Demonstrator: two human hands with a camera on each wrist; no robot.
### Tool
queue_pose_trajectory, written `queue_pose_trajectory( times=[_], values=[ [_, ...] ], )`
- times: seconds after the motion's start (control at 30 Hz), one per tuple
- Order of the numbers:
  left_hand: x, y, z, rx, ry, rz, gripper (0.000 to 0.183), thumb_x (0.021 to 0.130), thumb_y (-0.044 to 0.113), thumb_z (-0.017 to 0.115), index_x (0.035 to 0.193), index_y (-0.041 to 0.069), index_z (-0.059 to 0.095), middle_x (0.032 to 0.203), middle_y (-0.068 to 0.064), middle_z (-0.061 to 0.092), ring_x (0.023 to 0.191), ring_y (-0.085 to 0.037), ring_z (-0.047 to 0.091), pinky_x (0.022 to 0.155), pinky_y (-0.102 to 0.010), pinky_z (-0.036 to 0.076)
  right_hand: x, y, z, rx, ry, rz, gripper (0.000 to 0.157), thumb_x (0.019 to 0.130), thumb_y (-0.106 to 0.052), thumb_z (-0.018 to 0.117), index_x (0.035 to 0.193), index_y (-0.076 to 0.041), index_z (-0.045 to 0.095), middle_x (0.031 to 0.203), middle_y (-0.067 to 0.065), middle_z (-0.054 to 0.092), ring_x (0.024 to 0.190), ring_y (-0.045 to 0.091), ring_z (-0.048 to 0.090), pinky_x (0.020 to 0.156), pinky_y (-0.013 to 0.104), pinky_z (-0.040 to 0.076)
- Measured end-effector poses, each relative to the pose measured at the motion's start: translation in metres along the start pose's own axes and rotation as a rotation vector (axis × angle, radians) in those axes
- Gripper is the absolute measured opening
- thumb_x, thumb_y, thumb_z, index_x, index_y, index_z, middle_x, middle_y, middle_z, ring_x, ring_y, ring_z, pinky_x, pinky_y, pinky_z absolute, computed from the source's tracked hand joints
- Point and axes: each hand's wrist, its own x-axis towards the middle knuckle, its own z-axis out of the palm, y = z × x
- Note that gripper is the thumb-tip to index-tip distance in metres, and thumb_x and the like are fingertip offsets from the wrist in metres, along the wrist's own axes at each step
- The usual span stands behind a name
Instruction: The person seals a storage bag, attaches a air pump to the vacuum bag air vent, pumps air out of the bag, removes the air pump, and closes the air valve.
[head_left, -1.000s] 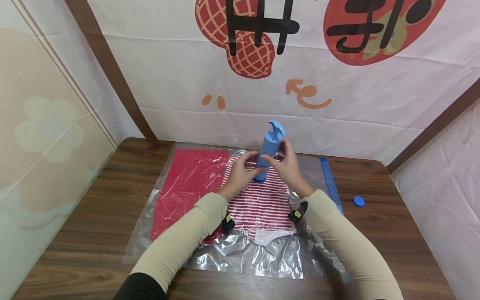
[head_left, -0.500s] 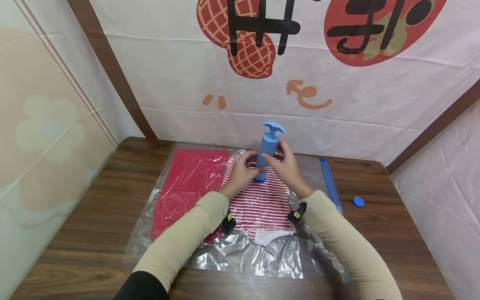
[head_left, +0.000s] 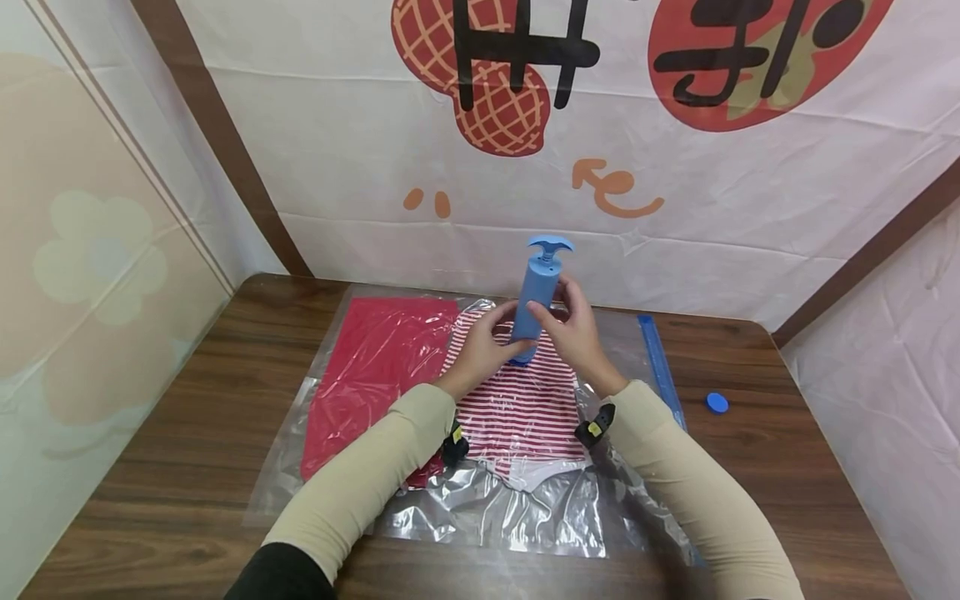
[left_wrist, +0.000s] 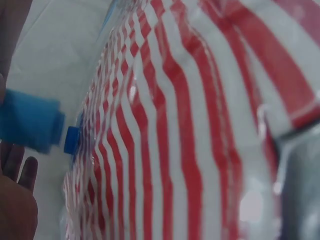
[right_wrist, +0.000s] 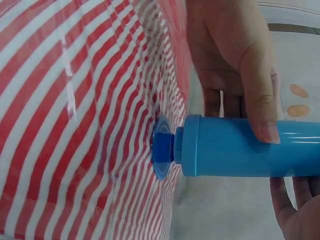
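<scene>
A light-blue hand pump (head_left: 537, 292) with a T-shaped handle stands slightly tilted over a transparent storage bag (head_left: 487, 517). Its nozzle end comes right at the blue round valve (right_wrist: 162, 147) on the bag. My left hand (head_left: 483, 348) holds the lower part of the barrel, thumb in front. Higher up, my right hand (head_left: 573, 333) grips the barrel with its thumb on the front and fingers behind. Beneath the pump a red-and-white striped garment (head_left: 517, 417) lies inside the bag, beside a folded red cloth (head_left: 382, 358).
On the right, a blue round cap (head_left: 717, 403) lies on the wooden table (head_left: 757, 483). A blue strip (head_left: 662, 367) runs along the bag's right edge. Behind the table hangs a printed white curtain (head_left: 330, 150).
The pump has turned about its length, so its handle shows broadside now. It also leans slightly differently. My right hand has shifted a little on the barrel; my left hand stays nearly still.
</scene>
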Motion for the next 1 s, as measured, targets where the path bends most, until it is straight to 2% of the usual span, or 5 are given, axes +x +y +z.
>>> queue_pose_trajectory(
  times=[0.33, 0.5, 0.63, 0.8, 1.0],
  values=[
    [-0.003, 0.0, -0.001, -0.002, -0.007, -0.002, 0.059, 0.092, 0.02, 0.078, 0.146, 0.011, 0.054, 0.134, -0.01, 0.064, 0.122, -0.026, 0.063, 0.104, -0.042, 0.051, -0.005, -0.038, 0.003, -0.016, -0.01, 0.031, 0.056, 0.098, 0.003, 0.062, 0.147, 0.011, 0.037, 0.132, 0.033, 0.053, 0.123, 0.044, 0.052, 0.104, 0.058, 0.044],
    [-0.002, 0.004, -0.001, -0.005, -0.026, 0.001, 0.059, 0.092, 0.019, 0.078, 0.145, 0.01, 0.054, 0.132, -0.011, 0.065, 0.12, -0.026, 0.064, 0.103, -0.041, 0.052, -0.001, -0.022, -0.002, -0.019, -0.007, 0.02, 0.056, 0.099, 0.001, 0.063, 0.148, 0.008, 0.038, 0.132, 0.031, 0.054, 0.122, 0.042, 0.053, 0.104, 0.059, 0.045],
    [0.001, 0.011, -0.004, 0.0, -0.076, -0.001, 0.062, 0.092, 0.021, 0.078, 0.147, 0.009, 0.051, 0.135, -0.012, 0.062, 0.124, -0.028, 0.061, 0.105, -0.043, 0.05, 0.003, -0.013, -0.01, -0.037, 0.009, 0.003, 0.054, 0.099, -0.003, 0.065, 0.147, 0.003, 0.042, 0.129, 0.026, 0.056, 0.119, 0.035, 0.056, 0.102, 0.055, 0.048],
    [0.005, 0.025, -0.02, 0.062, -0.153, -0.013, 0.063, 0.095, 0.025, 0.075, 0.148, 0.006, 0.048, 0.142, -0.015, 0.056, 0.133, -0.037, 0.053, 0.11, -0.05, 0.045, 0.006, -0.02, -0.031, -0.079, 0.031, 0.033, 0.054, 0.099, -0.015, 0.068, 0.146, -0.001, 0.045, 0.126, 0.02, 0.058, 0.114, 0.028, 0.057, 0.099, 0.048, 0.05],
    [0.001, 0.034, -0.058, 0.277, -0.253, -0.033, 0.06, 0.097, 0.026, 0.073, 0.146, 0.003, 0.049, 0.143, -0.017, 0.054, 0.134, -0.039, 0.05, 0.111, -0.051, 0.043, 0.005, -0.03, -0.064, -0.181, 0.04, 0.101, 0.055, 0.099, -0.019, 0.069, 0.146, 0.0, 0.046, 0.126, 0.02, 0.059, 0.11, 0.023, 0.056, 0.092, 0.036, 0.049]
  ],
)
